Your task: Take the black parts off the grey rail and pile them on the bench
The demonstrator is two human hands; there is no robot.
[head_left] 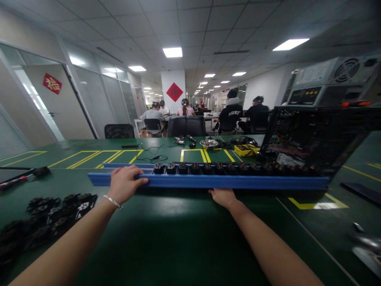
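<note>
A long blue rail-like tray [190, 181] lies across my view, tilted slightly, with a row of black round parts [195, 168] standing inside it. My left hand [123, 180] is closed over its left part, thumb on the near wall and fingers over the top edge. No black parts show in the tray to the left of that hand. Under the middle of the tray is my right hand [223, 196], holding it from below, with most of its fingers hidden behind the near wall.
Piled black parts [44, 218] lie at left. An open computer case [315, 135] with power supplies [330, 79] on top stands at right. Farther back are a metal bowl [208, 143], yellow bin [245, 150] and cables. Metal objects [367, 242] sit at lower right. Several people sit beyond.
</note>
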